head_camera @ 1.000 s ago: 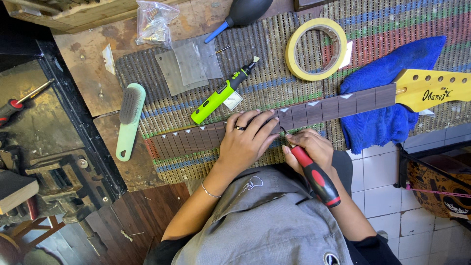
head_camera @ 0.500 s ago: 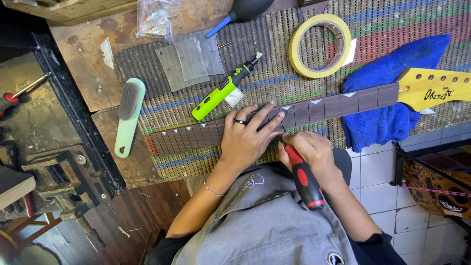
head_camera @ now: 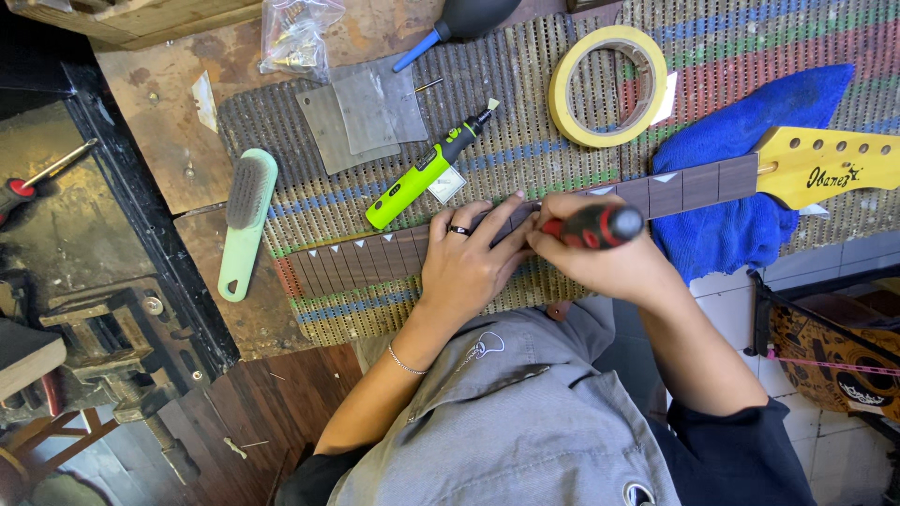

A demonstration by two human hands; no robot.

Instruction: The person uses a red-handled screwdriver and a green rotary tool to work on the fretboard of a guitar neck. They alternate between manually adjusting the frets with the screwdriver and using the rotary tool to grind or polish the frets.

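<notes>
Lying across a ribbed, striped mat (head_camera: 525, 122) on the worktop (head_camera: 150, 103), a guitar neck (head_camera: 375, 255) with a dark fretboard and white triangle inlays is seen, its yellow headstock (head_camera: 816, 167) resting on a folded blue cloth (head_camera: 741, 178). The left hand (head_camera: 466, 265), with a dark ring on one finger, is spread flat and open on the fretboard near its middle, pressing it down and gripping nothing. The right hand (head_camera: 600, 253) is closed around a tool with a red and black handle (head_camera: 592, 227), which is held just beside the left hand's fingertips with its tip pointed at the fretboard; the tip itself is hidden by the fingers. A bright green rotary tool (head_camera: 427, 171) is laid on the mat just above the neck, close to the left hand. Further up, a roll of yellow tape (head_camera: 607, 86) is set on the mat near the cloth. A pale green brush (head_camera: 246, 220) is placed at the mat's left edge, well apart from both hands. Grey sheets (head_camera: 361, 117) and a clear plastic bag (head_camera: 295, 39) are seen near the top, beside a blue-nosed air blower (head_camera: 459, 21).
</notes>
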